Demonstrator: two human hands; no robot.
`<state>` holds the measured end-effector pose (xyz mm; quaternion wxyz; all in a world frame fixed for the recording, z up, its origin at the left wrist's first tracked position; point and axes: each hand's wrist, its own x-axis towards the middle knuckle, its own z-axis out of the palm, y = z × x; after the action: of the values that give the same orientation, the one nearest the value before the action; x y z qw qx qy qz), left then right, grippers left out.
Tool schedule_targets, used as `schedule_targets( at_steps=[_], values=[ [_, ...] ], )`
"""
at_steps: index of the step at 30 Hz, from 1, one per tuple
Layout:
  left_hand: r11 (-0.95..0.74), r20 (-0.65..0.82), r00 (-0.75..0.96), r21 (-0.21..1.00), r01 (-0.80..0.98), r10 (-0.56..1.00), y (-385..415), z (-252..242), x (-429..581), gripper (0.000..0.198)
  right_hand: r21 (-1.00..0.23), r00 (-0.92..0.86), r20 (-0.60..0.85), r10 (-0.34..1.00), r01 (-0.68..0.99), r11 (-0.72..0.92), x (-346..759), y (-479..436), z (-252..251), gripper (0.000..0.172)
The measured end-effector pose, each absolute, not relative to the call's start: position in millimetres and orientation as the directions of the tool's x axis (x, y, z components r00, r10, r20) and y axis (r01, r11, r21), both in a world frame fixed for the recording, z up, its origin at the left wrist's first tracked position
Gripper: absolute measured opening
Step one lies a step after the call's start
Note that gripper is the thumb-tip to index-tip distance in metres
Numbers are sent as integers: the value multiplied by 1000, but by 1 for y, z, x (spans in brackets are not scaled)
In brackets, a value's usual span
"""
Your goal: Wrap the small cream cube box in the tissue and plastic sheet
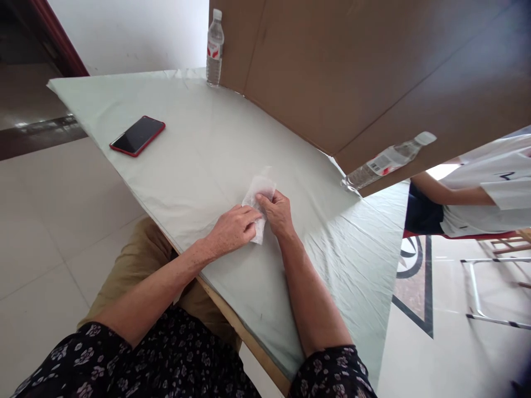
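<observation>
Over the cloth-covered table, both hands meet at a small white, partly see-through packet (259, 190) that looks like bubble wrap. My right hand (281, 214) grips its right side, with the thumb on top and the fingers underneath. From the left, my left hand (234, 229) pinches the packet's lower part with curled fingers. A thin clear flap sticks out at the packet's far end. What is inside it, if anything, cannot be made out.
A phone in a red case (138, 136) lies to the left on the pale green tablecloth (182, 166). Brown cardboard (298, 72) stands across the far side, with one water bottle (214, 50) and another bottle (388, 161) against it. A person in white (493, 190) sits beyond, at right.
</observation>
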<state>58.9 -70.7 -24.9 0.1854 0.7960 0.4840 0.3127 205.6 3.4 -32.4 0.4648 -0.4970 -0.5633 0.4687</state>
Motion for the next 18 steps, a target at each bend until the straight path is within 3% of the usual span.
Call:
schedule_targets(
  at_steps=[6,11,15,18],
  values=[
    [-355,291,207,697,623,934,-75,-25,60,33,-999,-133,49,990,4,50,209,-9,-20,20],
    [-229,299,-11,754,616,954,-78,-28,63,50,-976,-204,151,967,126,179,217,-36,-9,15],
    [-287,366,3,726,625,931,-75,-33,61,63,-923,-230,231,945,255,288,221,-58,-11,9],
    [-322,354,68,734,598,933,-74,-34,59,44,-877,-273,328,904,268,399,225,-67,-19,9]
  ],
)
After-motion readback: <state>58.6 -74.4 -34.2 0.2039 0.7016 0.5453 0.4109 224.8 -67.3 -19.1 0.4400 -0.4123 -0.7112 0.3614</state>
